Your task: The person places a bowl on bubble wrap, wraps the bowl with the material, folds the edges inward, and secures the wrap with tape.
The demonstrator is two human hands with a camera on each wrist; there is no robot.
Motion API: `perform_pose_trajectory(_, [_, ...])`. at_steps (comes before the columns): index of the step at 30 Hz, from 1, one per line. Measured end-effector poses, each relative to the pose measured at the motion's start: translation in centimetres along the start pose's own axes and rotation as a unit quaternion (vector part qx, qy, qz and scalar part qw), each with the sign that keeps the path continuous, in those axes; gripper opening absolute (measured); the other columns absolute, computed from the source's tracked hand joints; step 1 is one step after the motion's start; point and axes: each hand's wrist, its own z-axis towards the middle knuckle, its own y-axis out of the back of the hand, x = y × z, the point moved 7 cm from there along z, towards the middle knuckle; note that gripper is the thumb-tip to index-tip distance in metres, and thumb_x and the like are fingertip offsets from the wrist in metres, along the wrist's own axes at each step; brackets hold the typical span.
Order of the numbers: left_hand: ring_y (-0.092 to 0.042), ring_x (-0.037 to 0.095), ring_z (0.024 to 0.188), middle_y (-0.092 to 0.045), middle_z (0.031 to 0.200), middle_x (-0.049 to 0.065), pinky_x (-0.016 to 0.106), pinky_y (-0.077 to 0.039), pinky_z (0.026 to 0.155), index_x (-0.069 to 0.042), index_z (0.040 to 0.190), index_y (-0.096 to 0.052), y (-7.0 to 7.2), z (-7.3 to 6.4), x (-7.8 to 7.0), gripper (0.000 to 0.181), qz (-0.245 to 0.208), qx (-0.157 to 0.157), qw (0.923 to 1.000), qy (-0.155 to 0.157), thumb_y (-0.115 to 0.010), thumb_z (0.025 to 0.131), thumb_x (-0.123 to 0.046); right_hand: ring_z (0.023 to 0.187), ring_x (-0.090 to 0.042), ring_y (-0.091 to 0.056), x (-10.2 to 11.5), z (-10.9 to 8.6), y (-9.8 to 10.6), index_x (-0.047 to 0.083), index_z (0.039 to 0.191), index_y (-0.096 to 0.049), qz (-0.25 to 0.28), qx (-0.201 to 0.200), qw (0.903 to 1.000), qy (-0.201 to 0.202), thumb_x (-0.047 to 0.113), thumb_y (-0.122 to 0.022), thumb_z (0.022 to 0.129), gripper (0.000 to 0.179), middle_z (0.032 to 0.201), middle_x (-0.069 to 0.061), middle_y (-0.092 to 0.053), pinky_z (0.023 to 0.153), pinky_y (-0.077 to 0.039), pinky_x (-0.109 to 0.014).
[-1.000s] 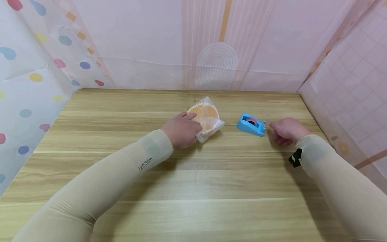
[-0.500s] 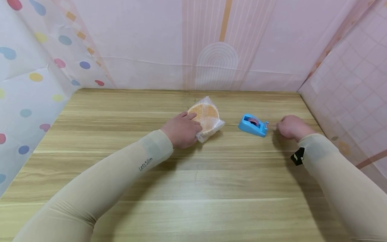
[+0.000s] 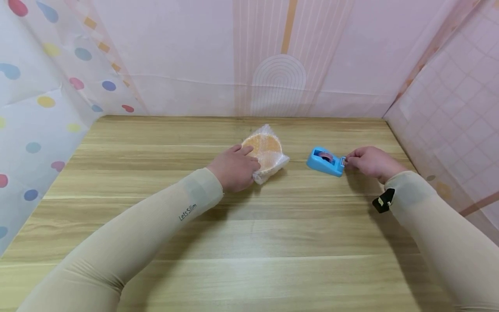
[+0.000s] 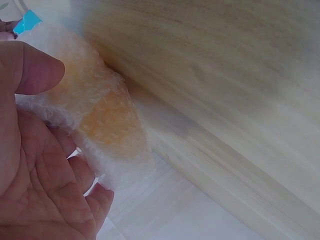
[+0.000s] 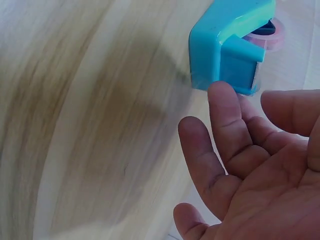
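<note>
A bubble-wrapped package [image 3: 268, 149] with a round orange thing inside lies on the table. My left hand [image 3: 236, 168] holds it at its near left side; in the left wrist view the thumb [image 4: 45, 70] lies over the wrap and the fingers curl along the other side. To the right stands a blue tape dispenser [image 3: 323, 162] with a pink roll core [image 3: 325, 156]. My right hand [image 3: 372, 162] is at its cutter end. In the right wrist view those fingers [image 5: 225, 115] are loosely extended, a fingertip close to the cutter, the thumb apart; contact is hard to tell.
The wood-grain table [image 3: 249, 242] stretches between patterned wall sheets, pink at the back [image 3: 183, 56] and dotted on the left [image 3: 39, 125]. A black device [image 3: 383, 200] sits at the right wrist. Both forearms wear beige sleeves [image 3: 152, 234].
My right hand first drew away to the right with curled fingers, then came back left to the dispenser's cutter and opened its fingers. The dispenser shifted slightly right. The left hand stayed still.
</note>
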Motion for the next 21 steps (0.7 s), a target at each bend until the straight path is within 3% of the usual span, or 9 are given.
perform_pose_trajectory(4, [-0.034,0.035,0.159,-0.06,0.154,0.0,0.055,-0.023,0.133,-0.015,0.142,-0.065,-0.02,0.02,0.03,0.042,-0.002,0.001,1.0,0.002,-0.048,0.105,-0.027,0.111,-0.034,-0.059,-0.35,0.08,0.04,-0.005,0.126,-0.069,0.014,-0.002,0.9999,0.004,0.026,-0.052,0.11,0.038,0.12,-0.021,-0.072,0.093,-0.05,-0.047])
perform_pose_trajectory(11, [-0.034,0.035,0.159,-0.059,0.155,0.001,0.055,-0.022,0.133,-0.015,0.143,-0.064,-0.14,0.1,0.11,0.042,-0.007,0.002,1.0,0.004,-0.049,0.105,-0.027,0.112,-0.034,-0.058,-0.85,0.33,0.02,-0.004,0.126,-0.069,0.022,-0.002,0.9997,0.002,0.025,-0.057,0.109,0.036,0.125,-0.021,-0.07,0.098,-0.05,-0.051])
perform_pose_trajectory(21, [-0.032,0.035,0.16,-0.058,0.156,0.0,0.055,-0.022,0.133,-0.015,0.143,-0.064,-0.04,0.0,0.02,0.042,-0.006,0.006,1.0,0.005,-0.048,0.105,-0.026,0.106,-0.031,-0.056,-0.87,0.6,-0.11,-0.001,0.12,-0.07,0.013,-0.01,0.9999,-0.002,0.028,-0.057,0.109,0.034,0.115,-0.015,-0.07,0.091,-0.048,-0.044])
